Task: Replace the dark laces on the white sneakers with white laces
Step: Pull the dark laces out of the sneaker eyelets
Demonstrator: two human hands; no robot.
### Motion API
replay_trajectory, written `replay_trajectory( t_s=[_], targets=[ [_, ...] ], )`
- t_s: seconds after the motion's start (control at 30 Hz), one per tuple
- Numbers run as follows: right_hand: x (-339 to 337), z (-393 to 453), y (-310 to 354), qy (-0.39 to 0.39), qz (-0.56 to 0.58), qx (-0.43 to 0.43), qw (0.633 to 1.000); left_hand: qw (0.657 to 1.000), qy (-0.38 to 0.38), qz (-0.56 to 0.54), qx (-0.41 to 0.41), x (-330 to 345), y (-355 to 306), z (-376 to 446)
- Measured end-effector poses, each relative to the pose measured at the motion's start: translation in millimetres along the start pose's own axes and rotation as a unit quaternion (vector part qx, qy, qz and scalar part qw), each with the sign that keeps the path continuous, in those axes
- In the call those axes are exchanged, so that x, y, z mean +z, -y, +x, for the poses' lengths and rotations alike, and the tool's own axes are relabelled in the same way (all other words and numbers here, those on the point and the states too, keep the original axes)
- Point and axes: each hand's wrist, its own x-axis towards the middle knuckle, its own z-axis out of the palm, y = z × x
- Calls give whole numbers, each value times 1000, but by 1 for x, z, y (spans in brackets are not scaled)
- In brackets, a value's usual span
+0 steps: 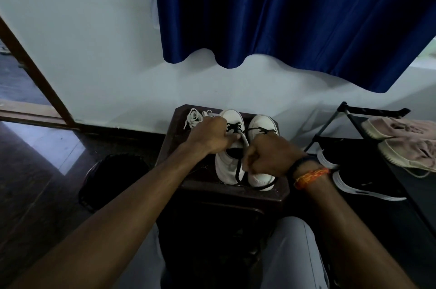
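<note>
Left hand (213,136) fingers curled on left sneaker (230,147) tongue; right hand (271,159) fist grips dark lace (239,168); white laces (194,117) on desk (169,147).

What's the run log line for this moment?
stage: unlacing left sneaker | left hand: gripping tongue | right hand: pulling dark lace | white laces: unused on stool

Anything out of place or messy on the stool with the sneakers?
Nothing damaged. A loose dark lace trails off the left sneaker over the stool edge, as expected mid-unlacing. White laces lie bunched at the back corner.
</note>
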Motion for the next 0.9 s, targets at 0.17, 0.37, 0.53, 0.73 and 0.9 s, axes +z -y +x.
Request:
replay_trajectory(
  t_s=[0.17, 0.37, 0.53, 0.73, 0.9],
  targets=[
    [36, 18, -3, -126, -10, 55, 991, 998, -65, 7, 20, 12, -2, 1],
    [51, 17, -5, -168, -22, 43, 985, 991, -116, 19, 57, 19, 0, 1],
    [22, 27, -10, -289, 34, 37, 956, 986, -144, 19, 86, 25, 11, 4],
    [27, 59, -2, -261, 6, -38, 965, 969, -203, 22, 137, 33, 23, -3],
    [28, 63, -6, -285, 15, -17, 958, 956, -249, 32, 154, 35, 39, -11]
  ],
)
